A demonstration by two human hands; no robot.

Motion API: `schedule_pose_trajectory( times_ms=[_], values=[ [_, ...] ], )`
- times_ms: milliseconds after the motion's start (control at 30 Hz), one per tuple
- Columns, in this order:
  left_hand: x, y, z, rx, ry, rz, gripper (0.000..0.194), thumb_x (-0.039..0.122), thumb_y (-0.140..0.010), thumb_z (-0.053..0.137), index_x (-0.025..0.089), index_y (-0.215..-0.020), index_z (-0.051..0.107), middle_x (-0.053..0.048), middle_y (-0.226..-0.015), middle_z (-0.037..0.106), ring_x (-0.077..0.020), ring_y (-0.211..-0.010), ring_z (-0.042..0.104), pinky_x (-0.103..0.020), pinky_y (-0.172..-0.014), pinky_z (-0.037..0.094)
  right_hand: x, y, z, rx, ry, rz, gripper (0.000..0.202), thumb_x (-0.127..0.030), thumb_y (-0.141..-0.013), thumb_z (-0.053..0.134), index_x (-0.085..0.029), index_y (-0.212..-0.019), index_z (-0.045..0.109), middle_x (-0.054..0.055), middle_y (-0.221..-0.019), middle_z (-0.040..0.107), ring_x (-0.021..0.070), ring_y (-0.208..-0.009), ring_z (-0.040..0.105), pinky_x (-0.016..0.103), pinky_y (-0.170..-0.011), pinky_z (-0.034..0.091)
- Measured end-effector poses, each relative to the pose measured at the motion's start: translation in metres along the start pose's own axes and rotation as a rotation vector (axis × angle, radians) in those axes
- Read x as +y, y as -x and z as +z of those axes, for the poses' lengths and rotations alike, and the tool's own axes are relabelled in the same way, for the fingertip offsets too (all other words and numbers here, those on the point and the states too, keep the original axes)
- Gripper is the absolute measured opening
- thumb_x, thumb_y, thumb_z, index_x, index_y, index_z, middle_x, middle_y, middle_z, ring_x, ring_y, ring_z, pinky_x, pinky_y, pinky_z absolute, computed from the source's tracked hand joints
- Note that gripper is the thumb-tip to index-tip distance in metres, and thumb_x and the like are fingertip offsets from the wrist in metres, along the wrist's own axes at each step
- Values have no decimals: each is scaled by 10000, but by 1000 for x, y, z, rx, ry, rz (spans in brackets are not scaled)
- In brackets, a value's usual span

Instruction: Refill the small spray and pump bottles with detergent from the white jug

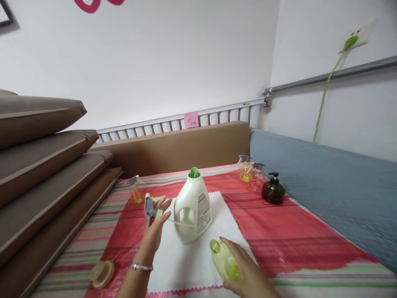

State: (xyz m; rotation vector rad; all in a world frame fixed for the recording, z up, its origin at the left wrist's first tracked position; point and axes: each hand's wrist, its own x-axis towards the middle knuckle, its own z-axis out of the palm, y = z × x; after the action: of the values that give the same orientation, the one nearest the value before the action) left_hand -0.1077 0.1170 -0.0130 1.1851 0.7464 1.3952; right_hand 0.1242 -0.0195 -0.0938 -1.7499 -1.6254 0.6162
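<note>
My left hand (157, 223) grips a grey and pale green spray head (150, 207), its thin dip tube pointing right across the jug's lower side. In my right hand (245, 269) is a translucent yellow-green bottle (221, 258), tilted, its neck uncovered and some yellow liquid inside. Between and beyond both hands a large white detergent jug (189, 203) stands upright, its green-rimmed mouth (194, 173) uncapped. Beneath the jug lies a white cloth (173, 265). To the left of my left forearm rests a pale green round cap (103, 274).
An orange spray bottle (135, 194) stands at the back left. At the back right are a yellow spray bottle (246, 171), a pink spray bottle (258, 181) and a dark pump bottle (273, 190). Stacked brown cushions (46, 165) border the left; a blue padded surface (325, 186) borders the right.
</note>
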Motion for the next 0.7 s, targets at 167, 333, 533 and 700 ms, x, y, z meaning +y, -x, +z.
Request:
schedule_pose_trajectory(
  times_ms=[167,333,533,700],
  values=[
    [32,17,7,-140,54,-4,512,239,-686,717,233,-1179,580,-102,-1222,621,-320,-1254,454,-496,-1029,341,-18,-4,-1,-24,11,-38,851,-101,-515,556,-176,-1345,387,90,-1352,475,251,-1249,422,366,-1058,336],
    [48,29,14,-213,23,-20,514,204,-691,703,224,-1189,577,-115,-1250,604,-344,-1275,424,-516,-997,373,-20,-4,1,-13,15,-73,840,-106,-522,557,-233,-1333,385,63,-1351,480,250,-1236,428,390,-1057,339],
    [46,30,16,-293,-28,-15,527,209,-709,698,231,-1218,561,-116,-1306,561,-338,-1287,408,-514,-1011,373,-20,-3,1,8,28,-112,850,-109,-516,546,-233,-1339,378,62,-1351,471,247,-1239,420,392,-1055,344],
    [34,39,29,-391,-155,-79,549,287,-676,751,246,-1200,592,-95,-1376,498,-337,-1276,415,-500,-1044,346,-36,-1,1,-15,17,-140,845,-121,-525,553,-235,-1342,371,63,-1356,465,252,-1247,413,399,-1055,340]
  ],
)
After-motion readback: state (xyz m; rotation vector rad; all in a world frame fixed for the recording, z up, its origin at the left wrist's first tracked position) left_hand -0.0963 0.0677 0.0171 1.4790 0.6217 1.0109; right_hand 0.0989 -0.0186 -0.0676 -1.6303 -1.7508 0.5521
